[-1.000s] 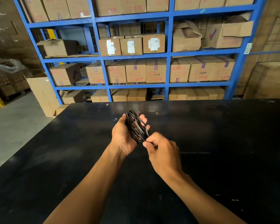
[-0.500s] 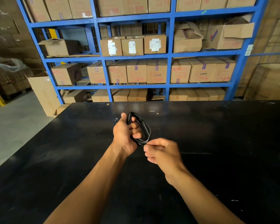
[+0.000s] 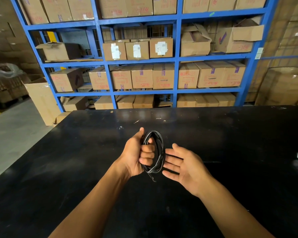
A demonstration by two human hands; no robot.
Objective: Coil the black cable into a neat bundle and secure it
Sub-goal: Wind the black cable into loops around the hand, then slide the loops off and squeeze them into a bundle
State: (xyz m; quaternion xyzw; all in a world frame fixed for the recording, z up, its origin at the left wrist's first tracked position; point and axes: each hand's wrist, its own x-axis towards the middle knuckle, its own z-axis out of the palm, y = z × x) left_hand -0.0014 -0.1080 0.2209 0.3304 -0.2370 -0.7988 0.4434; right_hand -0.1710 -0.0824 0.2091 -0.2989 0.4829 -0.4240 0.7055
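Holding the cable (image 3: 157,152) as an upright oval of several loops, the left hand (image 3: 136,155) has its fingers curled through the middle and its thumb along the far side, clamped on one side of the bundle above the table (image 3: 230,134). The right hand (image 3: 186,164) is beside it, palm turned toward the coil, fingers spread and straight, their tips just touching or nearly touching the loops' outer edge; it grips nothing.

To do this step well, I judge the left grip should stay firm so the loops do not spring apart, while the right fingers find the short loose tail hanging below the left fingers and wrap it crosswise around the strands. No tie or strap is visible, so the tail itself probably has to bind the bundle.

The cable looks thin, smooth and slightly glossy, with pale glints along its strands. It seems springy enough to fan out near the fingertips. The table is matte black, scuffed and speckled.
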